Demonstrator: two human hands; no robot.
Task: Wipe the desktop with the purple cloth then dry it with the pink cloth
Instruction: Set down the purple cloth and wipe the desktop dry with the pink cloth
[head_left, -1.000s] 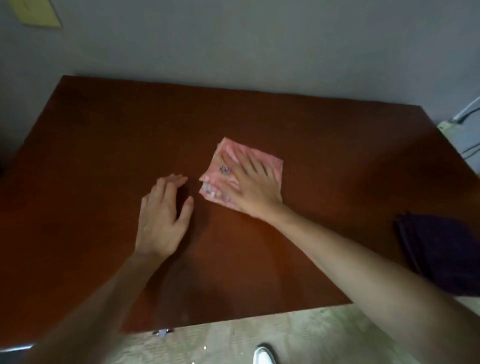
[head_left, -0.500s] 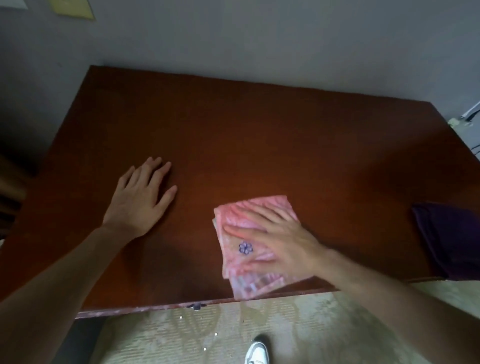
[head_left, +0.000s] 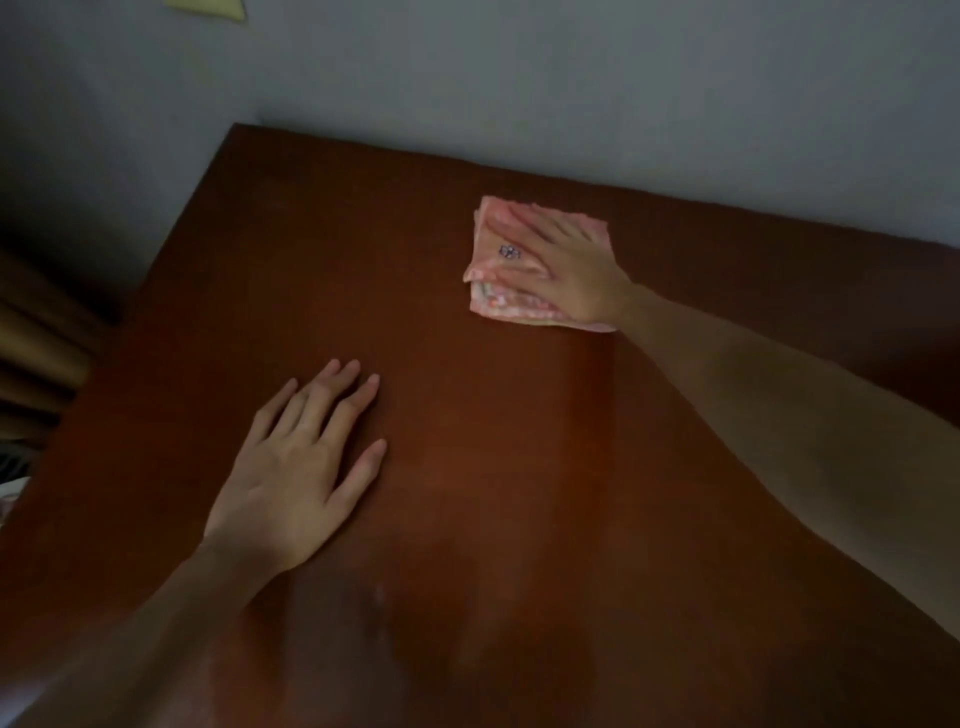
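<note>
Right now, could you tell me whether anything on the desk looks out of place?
Nothing stands out. The right hand presses the folded pink cloth flat on the desktop; the left hand rests flat.

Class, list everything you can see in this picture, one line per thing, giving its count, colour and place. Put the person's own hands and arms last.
Wooden desktop: one, reddish brown, fills most of the view, its far edge against the wall.
Folded pink cloth with a small flower mark: one, pink, lying on the far right part of the desktop, under the right hand.
Wall: one, pale grey, behind the desktop.
Paper note: one, yellow, on the wall at the top left, cut off by the frame.
Dim brownish shapes: number unclear, left of the desktop, too dark to identify.
Left hand: one, flat on the desktop, near left, fingers spread, holding nothing.
Right hand: one, pressed flat on the pink cloth.
</note>
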